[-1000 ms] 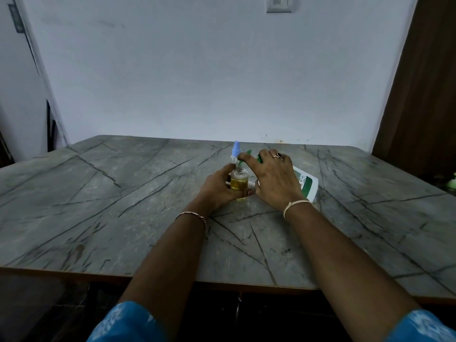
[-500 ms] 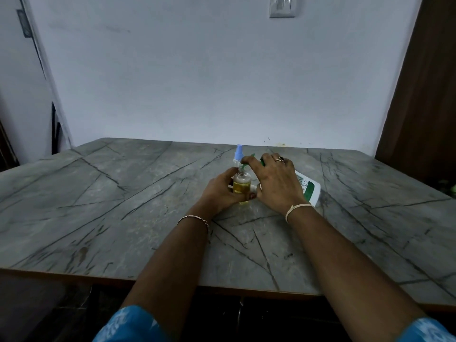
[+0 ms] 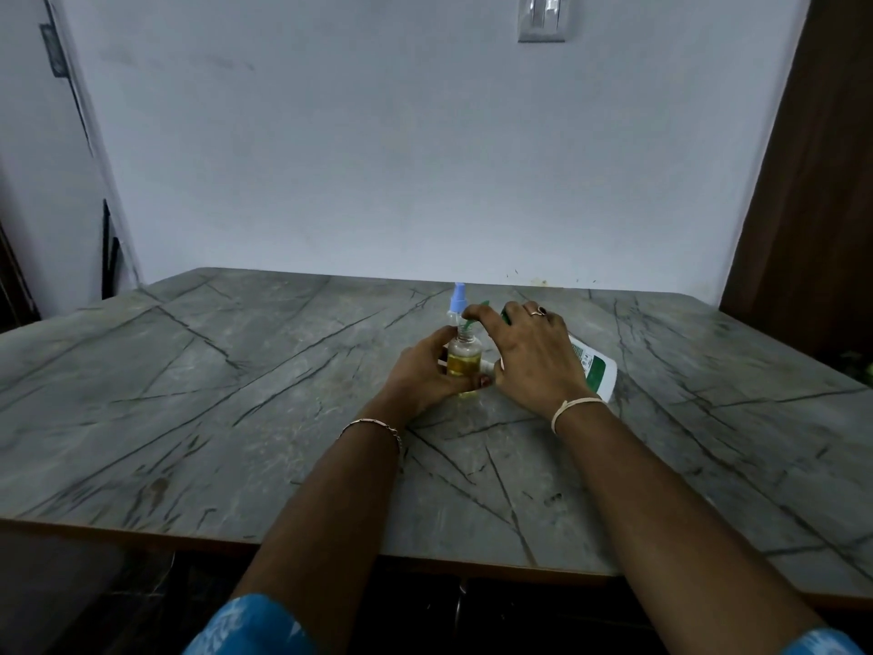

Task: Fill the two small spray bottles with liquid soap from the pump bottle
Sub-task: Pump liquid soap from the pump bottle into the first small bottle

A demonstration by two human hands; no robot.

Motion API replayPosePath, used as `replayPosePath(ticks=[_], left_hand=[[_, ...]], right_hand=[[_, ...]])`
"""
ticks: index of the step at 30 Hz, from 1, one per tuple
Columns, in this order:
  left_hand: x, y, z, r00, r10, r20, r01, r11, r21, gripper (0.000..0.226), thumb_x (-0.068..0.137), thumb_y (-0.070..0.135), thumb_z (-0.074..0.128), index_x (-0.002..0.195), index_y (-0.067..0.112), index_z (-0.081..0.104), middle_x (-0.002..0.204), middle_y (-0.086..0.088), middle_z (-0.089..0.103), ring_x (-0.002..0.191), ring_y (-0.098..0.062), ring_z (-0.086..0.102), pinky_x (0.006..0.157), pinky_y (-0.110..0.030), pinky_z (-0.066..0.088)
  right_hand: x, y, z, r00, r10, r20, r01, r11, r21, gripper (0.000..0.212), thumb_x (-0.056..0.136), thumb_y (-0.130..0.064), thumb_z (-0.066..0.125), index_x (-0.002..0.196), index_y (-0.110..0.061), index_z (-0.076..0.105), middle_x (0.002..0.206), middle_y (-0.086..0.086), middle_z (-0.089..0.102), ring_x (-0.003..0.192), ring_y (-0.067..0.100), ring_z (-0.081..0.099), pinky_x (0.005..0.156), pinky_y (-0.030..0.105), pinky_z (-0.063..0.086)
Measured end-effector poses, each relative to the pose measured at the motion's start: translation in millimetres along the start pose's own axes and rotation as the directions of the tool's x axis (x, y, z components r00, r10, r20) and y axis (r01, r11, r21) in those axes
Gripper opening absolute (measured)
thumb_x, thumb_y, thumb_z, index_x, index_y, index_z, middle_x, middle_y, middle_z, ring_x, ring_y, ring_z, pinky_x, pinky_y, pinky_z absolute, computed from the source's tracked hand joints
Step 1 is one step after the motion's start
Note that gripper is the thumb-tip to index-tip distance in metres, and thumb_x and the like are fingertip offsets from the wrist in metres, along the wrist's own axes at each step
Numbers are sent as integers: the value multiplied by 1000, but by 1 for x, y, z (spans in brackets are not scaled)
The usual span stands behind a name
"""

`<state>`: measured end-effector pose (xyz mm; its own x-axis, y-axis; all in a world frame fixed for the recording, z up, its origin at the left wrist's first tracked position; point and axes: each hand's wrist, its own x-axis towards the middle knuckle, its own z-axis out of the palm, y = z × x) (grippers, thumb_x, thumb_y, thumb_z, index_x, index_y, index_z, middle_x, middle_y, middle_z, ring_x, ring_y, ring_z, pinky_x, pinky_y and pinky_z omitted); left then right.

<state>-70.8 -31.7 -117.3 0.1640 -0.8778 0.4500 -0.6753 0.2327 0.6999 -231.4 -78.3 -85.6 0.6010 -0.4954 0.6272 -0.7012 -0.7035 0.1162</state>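
Note:
A small clear spray bottle (image 3: 464, 359) with yellow liquid in it stands uncapped on the grey table (image 3: 236, 394), and my left hand (image 3: 425, 375) grips its body. Over its mouth sits the green nozzle of the white pump bottle (image 3: 596, 371), which leans toward it. My right hand (image 3: 534, 356) lies on the pump head with fingers curled over it, hiding most of the pump. A second small bottle with a blue spray cap (image 3: 457, 302) stands just behind, partly hidden.
The marble-patterned table runs wide to both sides, its front edge (image 3: 425, 562) close to me. A white wall with a switch plate (image 3: 541, 17) stands behind, and a dark wooden door (image 3: 817, 182) at the right.
Both hands and the bottles hold the same place on the table; only the camera has tilted up slightly.

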Motion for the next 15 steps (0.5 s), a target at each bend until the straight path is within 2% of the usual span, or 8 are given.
replayPosePath(ticks=[5,10,15], left_hand=[[-1,2,0,1000,-15,8,15,1000,13,66,67,39,83,125,30,52,110,8,66,98,-13,64,90,-35,54],[-3,3,0,1000,-28,-1,28,1000,0,67,68,37,84,126,29,52,107,8,66,96,-13,64,87,-27,53],[-2,1,1,1000,-19,-2,20,1000,15,68,65,43,83,125,28,54,109,4,69,97,-15,66,90,-40,54]], right_hand=[[-3,3,-1,1000,-19,10,19,1000,-19,75,83,-26,63,145,-38,21,116,8,56,112,29,50,97,45,40],[2,-1,-3,999,13,30,-14,999,31,71,77,-24,65,139,-34,30,116,6,55,112,28,49,96,46,40],[2,-1,0,1000,-6,0,6,1000,22,70,77,-22,65,138,-34,31,110,5,55,108,27,51,92,44,39]])
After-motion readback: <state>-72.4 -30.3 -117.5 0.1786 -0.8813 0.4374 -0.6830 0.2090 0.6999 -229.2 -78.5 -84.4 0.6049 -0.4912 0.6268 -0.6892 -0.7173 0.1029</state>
